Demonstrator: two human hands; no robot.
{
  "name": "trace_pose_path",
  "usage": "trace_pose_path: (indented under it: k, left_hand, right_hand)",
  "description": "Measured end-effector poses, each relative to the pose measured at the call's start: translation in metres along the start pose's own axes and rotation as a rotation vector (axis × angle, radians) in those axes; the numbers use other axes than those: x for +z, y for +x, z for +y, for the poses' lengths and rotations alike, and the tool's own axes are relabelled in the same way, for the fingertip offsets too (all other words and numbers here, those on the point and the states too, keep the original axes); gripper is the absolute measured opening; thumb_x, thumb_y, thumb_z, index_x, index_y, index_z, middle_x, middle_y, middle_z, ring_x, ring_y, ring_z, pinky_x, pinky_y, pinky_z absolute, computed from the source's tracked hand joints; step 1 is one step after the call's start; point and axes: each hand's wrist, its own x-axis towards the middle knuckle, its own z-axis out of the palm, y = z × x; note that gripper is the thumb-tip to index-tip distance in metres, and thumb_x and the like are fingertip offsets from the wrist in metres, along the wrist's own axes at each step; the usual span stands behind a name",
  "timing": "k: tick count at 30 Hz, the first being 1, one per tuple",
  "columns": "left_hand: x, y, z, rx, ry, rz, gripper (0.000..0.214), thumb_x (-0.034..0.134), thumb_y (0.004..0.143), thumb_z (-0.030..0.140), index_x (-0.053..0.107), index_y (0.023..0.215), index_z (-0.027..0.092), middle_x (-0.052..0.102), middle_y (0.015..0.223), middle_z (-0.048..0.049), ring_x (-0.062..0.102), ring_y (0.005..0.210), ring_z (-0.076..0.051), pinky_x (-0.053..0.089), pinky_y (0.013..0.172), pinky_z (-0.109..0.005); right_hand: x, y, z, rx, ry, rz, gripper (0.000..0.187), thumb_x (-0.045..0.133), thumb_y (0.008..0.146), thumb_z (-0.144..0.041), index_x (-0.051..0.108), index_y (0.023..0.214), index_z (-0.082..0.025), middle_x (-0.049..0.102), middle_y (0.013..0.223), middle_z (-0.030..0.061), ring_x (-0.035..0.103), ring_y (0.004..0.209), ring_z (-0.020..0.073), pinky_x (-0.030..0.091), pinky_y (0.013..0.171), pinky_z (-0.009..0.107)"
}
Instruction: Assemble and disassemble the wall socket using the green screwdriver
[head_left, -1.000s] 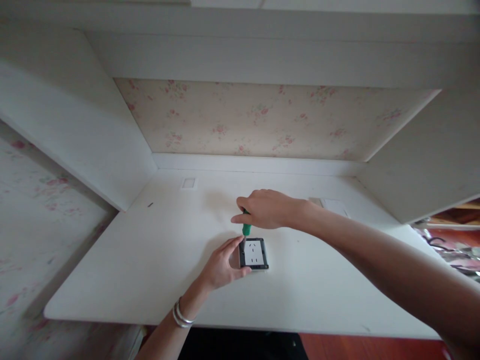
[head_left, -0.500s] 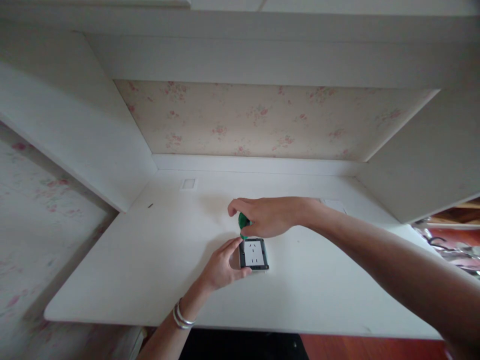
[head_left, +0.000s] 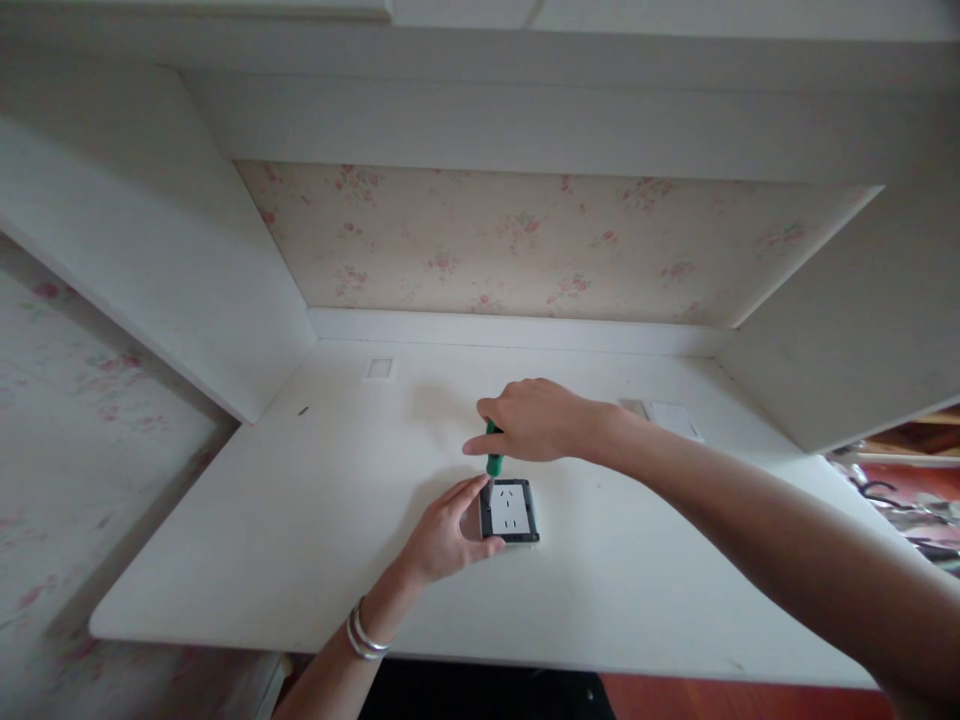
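The right hand (head_left: 536, 420) is closed around the green handle of a screwdriver (head_left: 494, 465), whose shaft points down to the left side of the black-framed power socket (head_left: 510, 510), while the left hand (head_left: 442, 540) — two bangles (head_left: 361, 632) at its wrist — grips that same side, fingers at the far corner and thumb along the near edge. The socket lies face up on the white bench (head_left: 637, 580), and farther back are a small square plate (head_left: 380, 369), a dark sliver (head_left: 303, 411) and, partly behind the right forearm, a pale panel (head_left: 673, 420).
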Motion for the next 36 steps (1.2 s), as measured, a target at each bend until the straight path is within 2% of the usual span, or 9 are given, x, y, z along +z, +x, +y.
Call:
trace_pose_path:
  k: [2,6,12,16,21,25,27,31,36]
  left_hand:
    - [0.000,0.000,0.000,0.004,-0.001,0.002,0.082,0.075,0.066,0.038,0.037,0.138,0.025,0.050,0.137,-0.0057,0.049,0.124,-0.025,0.041,0.108,-0.043]
    - [0.000,0.000,-0.001,0.009,-0.004,0.005,0.084,0.076,0.066,0.039,0.037,0.139,0.026,0.049,0.137,-0.0053,0.048,0.125,-0.025,0.041,0.109,-0.043]
    - [0.000,0.000,-0.001,0.021,-0.003,0.007,0.083,0.076,0.067,0.037,0.036,0.139,0.026,0.048,0.138,-0.0042,0.048,0.125,-0.024,0.040,0.109,-0.041]
    - [0.001,0.000,-0.001,0.025,0.002,0.018,0.084,0.077,0.065,0.038,0.038,0.138,0.025,0.049,0.137,-0.0047,0.049,0.124,-0.024,0.041,0.109,-0.040]
    - [0.001,0.000,-0.001,0.017,0.001,0.008,0.083,0.076,0.066,0.038,0.038,0.138,0.025,0.049,0.137,-0.0049,0.048,0.124,-0.024,0.041,0.109,-0.040]
    - [0.001,0.000,-0.002,0.010,0.008,0.010,0.083,0.076,0.066,0.040,0.039,0.138,0.024,0.049,0.137,-0.0063,0.048,0.125,-0.025,0.040,0.109,-0.043]
    - [0.001,0.000,-0.002,0.007,0.010,0.000,0.082,0.075,0.066,0.041,0.038,0.138,0.024,0.049,0.138,-0.0065,0.048,0.125,-0.025,0.040,0.109,-0.043]
    - [0.002,-0.001,-0.004,0.016,0.017,0.003,0.081,0.075,0.067,0.041,0.039,0.138,0.025,0.049,0.137,-0.0062,0.048,0.124,-0.026,0.040,0.109,-0.043]
    - [0.003,-0.001,-0.006,0.005,0.016,0.017,0.080,0.075,0.066,0.042,0.041,0.136,0.023,0.051,0.136,-0.0075,0.050,0.123,-0.026,0.042,0.107,-0.044]
  right_hand:
    - [0.000,-0.001,0.002,0.051,-0.018,0.005,0.060,0.034,0.084,-0.067,0.060,0.097,-0.015,0.067,0.089,0.0172,0.062,0.082,0.0310,0.040,0.062,0.035]
    - [-0.001,-0.006,0.008,-0.091,0.253,-0.088,0.047,0.046,0.086,-0.051,0.047,0.121,-0.020,0.065,0.107,0.0117,0.062,0.082,0.0209,0.041,0.062,0.028]
    - [0.002,-0.005,0.013,0.084,0.016,-0.001,0.059,0.037,0.083,-0.068,0.062,0.095,-0.015,0.068,0.088,0.0165,0.062,0.078,0.0285,0.040,0.059,0.032]
    - [0.004,-0.005,0.014,-0.071,0.254,-0.072,0.049,0.043,0.086,-0.053,0.048,0.120,-0.018,0.068,0.100,0.0110,0.063,0.078,0.0210,0.042,0.061,0.028]
    - [0.003,-0.007,0.006,0.046,0.010,-0.003,0.055,0.036,0.085,-0.065,0.060,0.098,-0.018,0.068,0.088,0.0144,0.063,0.080,0.0285,0.040,0.062,0.033]
    - [0.002,-0.010,0.000,-0.059,0.162,-0.041,0.050,0.038,0.088,-0.056,0.045,0.126,-0.024,0.063,0.114,0.0111,0.063,0.082,0.0228,0.041,0.063,0.031]
    - [0.001,-0.010,-0.002,-0.116,0.203,-0.072,0.044,0.043,0.088,-0.049,0.046,0.124,-0.024,0.064,0.113,0.0095,0.063,0.082,0.0206,0.041,0.062,0.028]
    - [0.001,-0.009,-0.006,0.028,-0.042,-0.003,0.050,0.039,0.085,-0.061,0.059,0.101,-0.018,0.068,0.090,0.0143,0.063,0.083,0.0294,0.040,0.064,0.034]
    - [0.002,-0.012,-0.007,-0.136,0.175,-0.067,0.041,0.042,0.089,-0.047,0.044,0.122,-0.023,0.066,0.106,0.0098,0.063,0.078,0.0205,0.039,0.059,0.027]
